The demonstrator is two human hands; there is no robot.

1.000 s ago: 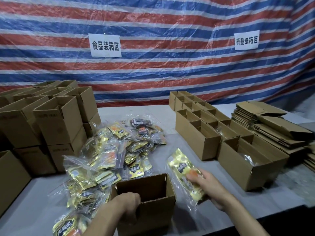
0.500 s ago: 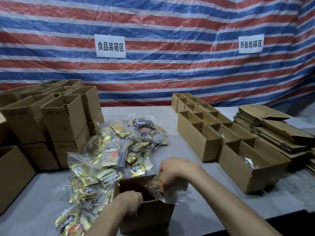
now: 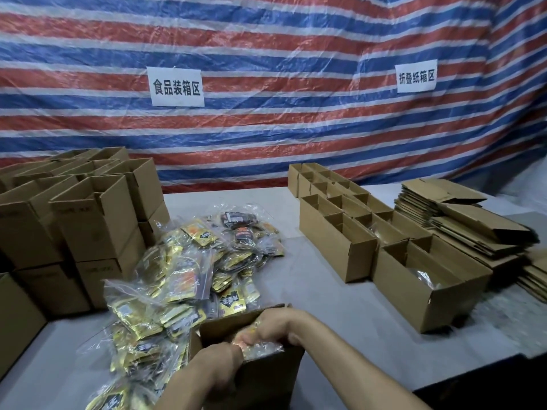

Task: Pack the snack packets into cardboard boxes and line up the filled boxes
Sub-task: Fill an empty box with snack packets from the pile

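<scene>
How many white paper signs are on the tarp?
2. The left sign hangs on the tarp above the snack pile; the right sign hangs above the flattened cardboard stack. None appear hidden.

The red, blue and white striped plastic tarpaulin (image 3: 266,137) is dimly, evenly lit, with soft white glare. Below the tarpaulin, the right hand (image 3: 275,325) and its clear-wrapped gold snack packet (image 3: 260,349) are smeared by motion blur over the shadowed open brown cardboard box (image 3: 272,380). At the tarpaulin's right edge, stripes are bent by wide-angle distortion.
</scene>
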